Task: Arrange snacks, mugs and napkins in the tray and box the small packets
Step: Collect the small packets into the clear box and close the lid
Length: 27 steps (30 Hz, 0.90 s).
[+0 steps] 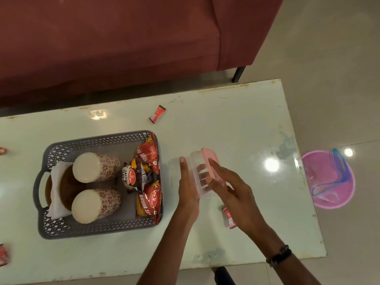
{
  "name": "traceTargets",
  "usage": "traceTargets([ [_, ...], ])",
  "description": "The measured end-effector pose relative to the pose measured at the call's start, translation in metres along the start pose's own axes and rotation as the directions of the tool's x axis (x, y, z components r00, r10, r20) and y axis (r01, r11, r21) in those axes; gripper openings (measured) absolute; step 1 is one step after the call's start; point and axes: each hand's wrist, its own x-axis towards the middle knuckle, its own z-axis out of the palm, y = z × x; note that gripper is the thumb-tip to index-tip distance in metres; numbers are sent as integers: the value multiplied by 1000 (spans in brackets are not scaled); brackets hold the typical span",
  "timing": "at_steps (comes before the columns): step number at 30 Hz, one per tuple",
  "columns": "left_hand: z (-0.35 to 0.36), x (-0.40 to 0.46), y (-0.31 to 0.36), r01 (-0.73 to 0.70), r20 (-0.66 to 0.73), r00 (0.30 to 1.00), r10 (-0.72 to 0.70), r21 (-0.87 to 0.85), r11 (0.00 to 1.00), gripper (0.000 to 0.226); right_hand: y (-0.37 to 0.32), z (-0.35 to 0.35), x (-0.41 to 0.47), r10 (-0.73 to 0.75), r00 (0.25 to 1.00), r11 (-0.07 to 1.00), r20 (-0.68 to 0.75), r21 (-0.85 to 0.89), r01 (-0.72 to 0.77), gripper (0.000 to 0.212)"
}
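Note:
A grey lattice tray (pixel 98 230) on the white table holds two upturned patterned mugs (pixel 95 167) (pixel 95 205), a white napkin (pixel 55 194) at its left end and red snack packets (pixel 149 179) along its right side. Just right of the tray I hold a clear plastic box (pixel 196 167) with a pink lid (pixel 207 156) tilted on its side. My left hand (pixel 188 186) presses flat against the box's left side. My right hand (pixel 224 182) rests on the lid side. One small red packet (pixel 157 114) lies far behind the tray, another (pixel 230 220) lies under my right wrist.
A red sofa (pixel 123 48) stands behind the table. A pink bucket (pixel 329 179) sits on the floor past the table's right edge (pixel 304 182). More red packets (pixel 3 255) peek in at the left border.

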Motion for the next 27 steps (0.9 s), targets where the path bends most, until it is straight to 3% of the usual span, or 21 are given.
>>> traceTargets([
  [4,-5,1,5,52,14,999,-51,-90,995,76,-5,-9,9,58,993,971,104,223,-81,39],
  [7,0,3,8,28,-20,999,-30,-123,992,102,-3,-7,14,78,992,960,103,262,-102,40],
  [13,-9,19,12,10,-53,999,-12,-37,999,49,-4,-3,19,125,989,930,76,340,-144,35],
  [19,-18,24,9,-37,-133,990,39,16,999,44,1,-10,31,185,982,888,30,422,-180,45],
  [24,-19,30,7,-49,-274,954,119,248,968,26,16,-27,43,333,942,708,-35,670,-225,43],
  [27,-21,30,7,-111,-284,925,253,435,894,27,25,-35,47,341,936,726,-88,657,-203,35],
])
